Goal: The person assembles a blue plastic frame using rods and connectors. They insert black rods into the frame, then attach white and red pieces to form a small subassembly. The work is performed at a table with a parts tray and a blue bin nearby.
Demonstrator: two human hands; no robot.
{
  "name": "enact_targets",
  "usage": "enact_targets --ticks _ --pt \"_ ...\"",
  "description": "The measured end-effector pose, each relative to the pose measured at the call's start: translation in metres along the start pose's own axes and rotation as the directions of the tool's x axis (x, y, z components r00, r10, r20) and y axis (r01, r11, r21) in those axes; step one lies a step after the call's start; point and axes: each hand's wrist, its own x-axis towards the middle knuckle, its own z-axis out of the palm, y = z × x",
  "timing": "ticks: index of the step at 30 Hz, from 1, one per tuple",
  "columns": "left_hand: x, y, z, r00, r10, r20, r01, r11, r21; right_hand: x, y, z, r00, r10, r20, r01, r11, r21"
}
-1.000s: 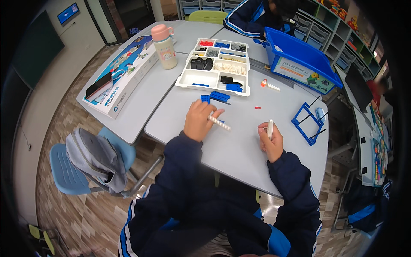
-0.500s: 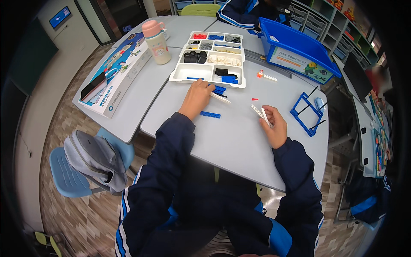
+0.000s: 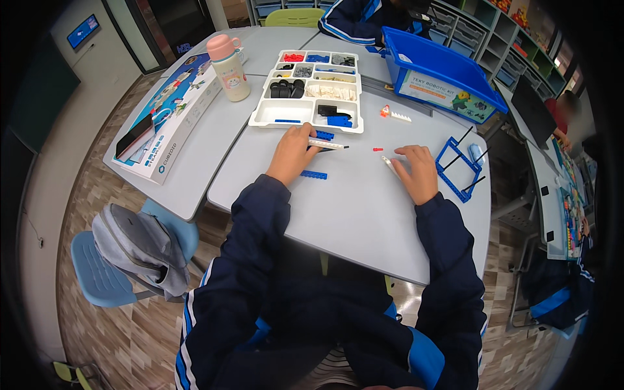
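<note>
My left hand (image 3: 292,156) is closed, its fingertips on a white studless beam (image 3: 327,144) just in front of the parts tray. A thin black axle (image 3: 338,148) sticks out beside that beam. Blue beams lie close by: one (image 3: 324,135) beyond my fingers, another (image 3: 314,175) nearer me. My right hand (image 3: 418,172) rests low over the table with thumb and fingers apart. Next to its thumb is a second white beam (image 3: 388,162), partly hidden by the hand. A small red piece (image 3: 377,149) lies just left of my right fingertips.
The white parts tray (image 3: 255,118) holds sorted pieces. A blue frame with black axles (image 3: 460,170) stands at the right. Behind are a blue bin (image 3: 448,62) and a white toothed piece (image 3: 401,117). A bottle (image 3: 229,71) and kit box (image 3: 166,123) stand left; a person sits opposite.
My right fingers have spread and let go of the white beam they held. My left hand has shifted slightly, and the white beam by its fingertips now lies more level.
</note>
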Motion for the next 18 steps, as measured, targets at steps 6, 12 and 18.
enact_targets --ticks 6,12,18 --pt "-0.005 0.014 0.011 0.947 0.270 0.172 -0.254 0.961 -0.108 0.022 -0.011 0.027 0.994 -0.067 0.084 0.068 0.998 -0.012" --pt "-0.001 0.019 0.020 0.899 0.394 0.191 -0.396 0.918 -0.030 0.027 -0.007 0.042 0.996 -0.028 0.082 0.020 0.996 0.091" --pt "-0.005 0.019 0.019 0.871 0.419 0.258 -0.427 0.904 -0.025 0.026 -0.006 0.042 0.986 0.130 0.107 -0.156 0.940 0.304"
